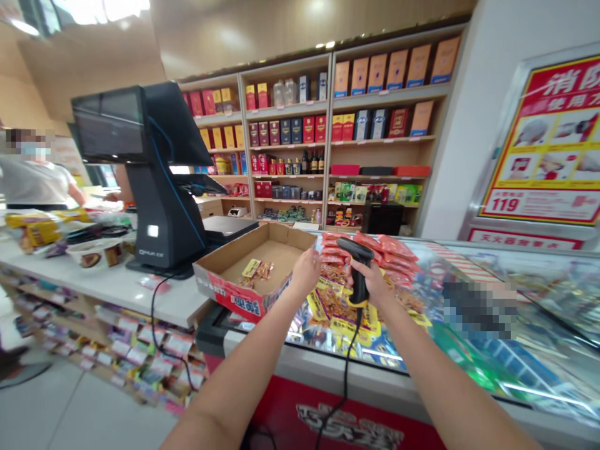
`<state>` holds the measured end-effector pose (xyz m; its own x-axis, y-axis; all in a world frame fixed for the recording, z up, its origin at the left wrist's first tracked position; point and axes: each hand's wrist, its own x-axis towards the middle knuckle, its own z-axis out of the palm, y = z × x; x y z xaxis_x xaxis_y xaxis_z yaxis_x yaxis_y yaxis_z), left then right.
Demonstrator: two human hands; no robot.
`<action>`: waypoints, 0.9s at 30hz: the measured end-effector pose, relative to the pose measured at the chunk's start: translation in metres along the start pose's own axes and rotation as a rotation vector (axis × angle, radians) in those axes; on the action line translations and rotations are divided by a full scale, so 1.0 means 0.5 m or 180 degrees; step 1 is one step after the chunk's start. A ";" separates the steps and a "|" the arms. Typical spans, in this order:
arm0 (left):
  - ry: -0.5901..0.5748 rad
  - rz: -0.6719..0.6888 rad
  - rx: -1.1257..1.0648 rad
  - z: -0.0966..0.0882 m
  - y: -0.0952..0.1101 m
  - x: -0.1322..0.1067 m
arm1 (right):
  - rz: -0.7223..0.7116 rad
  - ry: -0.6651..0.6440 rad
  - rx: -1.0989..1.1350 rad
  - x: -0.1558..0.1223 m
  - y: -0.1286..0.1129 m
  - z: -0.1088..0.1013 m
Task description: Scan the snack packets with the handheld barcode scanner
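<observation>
My right hand point(375, 282) is closed round the handle of a black barcode scanner point(357, 265) with a yellow band, its head tilted left, its cable hanging down. My left hand point(305, 270) is beside it, fingers curled over snack packets; I cannot make out whether it grips one. Red snack packets point(389, 247) and yellow snack packets point(335, 306) lie piled on the glass lid of a chest freezer point(469, 356). A shallow cardboard box point(248, 278) with a few small packets sits just left of my left hand.
A black checkout terminal point(159, 181) stands on the white counter point(117, 284) at left, with goods piled beyond it. Another person point(37, 178) stands at far left. Shelves of boxed goods point(328, 131) fill the back wall. A red poster point(548, 150) hangs at right.
</observation>
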<state>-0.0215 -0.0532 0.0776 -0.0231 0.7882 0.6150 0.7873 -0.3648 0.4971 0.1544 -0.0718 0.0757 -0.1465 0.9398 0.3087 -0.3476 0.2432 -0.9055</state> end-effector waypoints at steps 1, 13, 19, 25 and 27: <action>-0.0084 -0.0108 0.0072 0.030 -0.001 0.004 | -0.0013 0.0071 0.0075 -0.001 0.001 -0.010; -0.0465 -0.0193 0.0397 0.141 -0.069 0.000 | -0.0054 0.0396 -0.0294 -0.009 0.057 -0.073; -0.0050 -0.0455 -0.0367 0.133 -0.076 0.004 | 0.0044 0.0269 -0.0321 -0.019 0.045 -0.066; 0.0589 -0.0686 -0.0758 0.114 -0.065 0.003 | 0.0280 -0.0257 -0.0143 -0.031 0.042 -0.066; 0.0614 -0.0730 -0.0828 0.112 -0.060 0.002 | 0.0325 -0.0393 -0.0116 -0.033 0.046 -0.068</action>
<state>-0.0107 -0.0138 0.0291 -0.3149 0.7652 0.5615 0.5664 -0.3232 0.7581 0.1802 -0.0736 0.0399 -0.2928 0.9240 0.2460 -0.2917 0.1587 -0.9433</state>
